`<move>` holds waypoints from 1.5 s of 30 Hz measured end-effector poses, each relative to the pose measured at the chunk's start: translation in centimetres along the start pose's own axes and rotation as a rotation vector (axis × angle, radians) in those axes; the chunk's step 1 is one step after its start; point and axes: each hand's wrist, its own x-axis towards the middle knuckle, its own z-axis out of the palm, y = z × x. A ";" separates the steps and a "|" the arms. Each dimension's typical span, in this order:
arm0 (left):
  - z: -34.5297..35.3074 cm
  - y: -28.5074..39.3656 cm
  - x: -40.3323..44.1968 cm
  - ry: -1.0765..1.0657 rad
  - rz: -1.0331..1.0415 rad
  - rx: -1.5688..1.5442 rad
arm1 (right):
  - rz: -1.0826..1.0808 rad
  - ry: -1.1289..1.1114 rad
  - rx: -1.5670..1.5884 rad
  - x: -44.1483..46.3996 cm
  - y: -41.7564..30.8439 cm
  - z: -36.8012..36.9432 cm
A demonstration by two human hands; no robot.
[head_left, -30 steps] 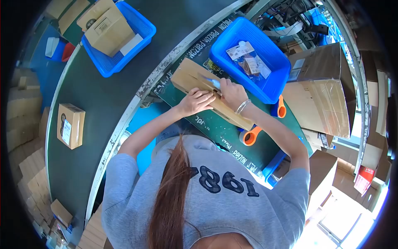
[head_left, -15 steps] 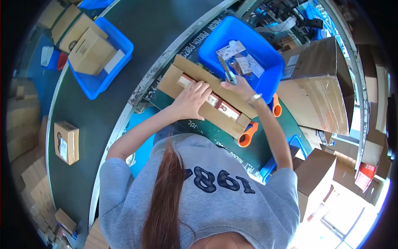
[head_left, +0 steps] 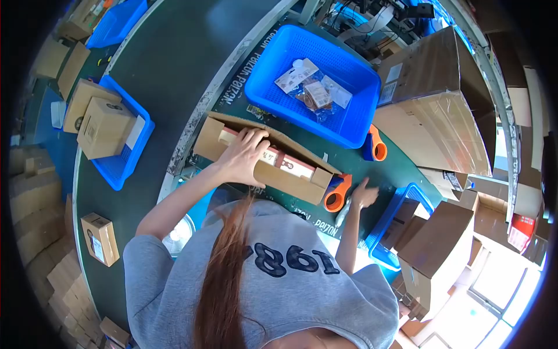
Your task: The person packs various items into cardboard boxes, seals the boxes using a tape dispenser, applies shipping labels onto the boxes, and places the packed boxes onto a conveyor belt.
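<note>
A long brown carton [head_left: 290, 181] lies on the green bench with its top flaps open. Inside it, red-and-white boxes [head_left: 293, 165] show in a row. My left hand [head_left: 241, 156] grips the carton, its fingers over the inside and its thumb on the near wall. To the right, my right hand [head_left: 364, 194] is over the bench with its fingers apart and nothing in them. The knife [head_left: 343, 213] lies just beside my right wrist. An orange tape dispenser [head_left: 337, 195] stands at the carton's right end.
Beyond the carton is a blue basket [head_left: 256, 96] holding plastic-bagged items. Another orange dispenser [head_left: 378, 145] stands by its corner. A large carton [head_left: 436, 122] and a smaller blue basket [head_left: 386, 224] are on the right. On the left conveyor [head_left: 168, 70] are a blue basket and a small box [head_left: 100, 239].
The carton was opened, showing the boxes inside. My right hand moved down to the right and let go of the knife. Items on the left conveyor shifted down in view.
</note>
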 end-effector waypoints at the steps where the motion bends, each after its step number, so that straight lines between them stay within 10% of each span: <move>1: 0.2 0.0 0.4 -0.003 0.002 -0.019 | -0.270 0.282 0.160 0.8 -3.1 -0.3; 4: 0.2 0.1 0.7 0.005 -0.004 -0.067 | -0.536 -0.157 0.703 1.3 -17.1 -4.1; 6: -0.2 0.2 0.7 0.008 -0.006 -0.063 | -1.009 -0.069 0.387 3.2 -22.6 1.6; 9: -0.8 0.9 0.3 0.010 -0.011 -0.074 | -1.084 -0.099 -0.140 2.4 -28.1 6.7; 16: -0.1 0.9 0.1 0.053 -0.050 -0.133 | -1.085 -0.710 0.149 0.2 -30.0 -0.8; 22: 0.9 0.7 0.2 0.059 -0.070 -0.083 | -1.452 -0.483 0.596 -9.0 -23.7 -22.4; 29: 2.8 0.2 0.0 0.260 -0.022 -0.046 | -1.569 0.007 0.084 -16.7 -18.9 -15.4; 35: 3.6 -0.5 -1.5 0.303 0.014 -0.074 | -1.637 -0.048 -0.035 -18.3 -20.3 -10.7; 45: 2.6 0.8 -2.5 0.190 -0.046 -0.208 | -1.732 -1.181 -0.142 -14.0 -22.4 -3.8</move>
